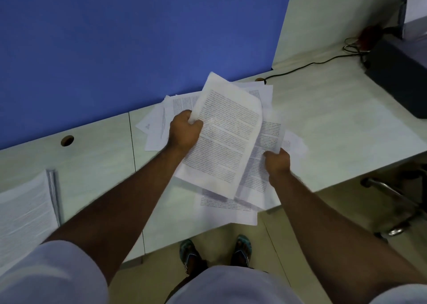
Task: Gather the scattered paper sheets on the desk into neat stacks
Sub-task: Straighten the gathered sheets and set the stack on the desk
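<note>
My left hand [184, 131] grips the left edge of a bundle of printed sheets [225, 137], lifted and tilted above the desk [335, 118]. My right hand [277, 161] pinches the lower right edge of another printed sheet [261, 160] that lies partly under that bundle. More loose sheets [159, 123] lie scattered beneath and behind, against the blue partition. One sheet [221, 209] hangs over the desk's front edge. A thick neat stack of paper [23, 213] sits at the desk's left front.
A blue partition [138, 38] stands behind the desk. A dark box [397, 77] with a black cable [312, 64] sits at the right. A cable hole [67, 140] is at the left. A chair base [397, 202] stands under the right side. My feet [215, 253] are on the floor.
</note>
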